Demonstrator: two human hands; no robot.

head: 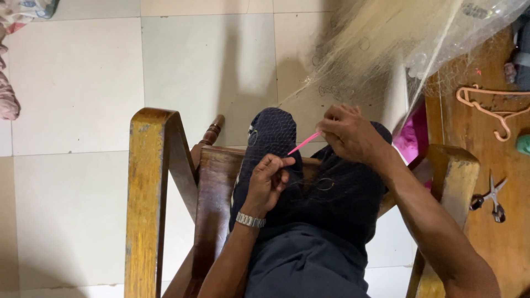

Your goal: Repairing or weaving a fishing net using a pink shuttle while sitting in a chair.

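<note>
Right hand [348,132] has its fingers pinched shut on the pink netting needle [305,143], left hand [268,179] is curled tight on the fine mesh over the knees. My guess at the risk: the needle tip could snag a neighbouring loop, or the left pinch slips and the mesh goes slack. The fishing net [375,38] is pale, nearly see-through, bunched up far right above the wooden table [486,232], draping down to the lap.
</note>
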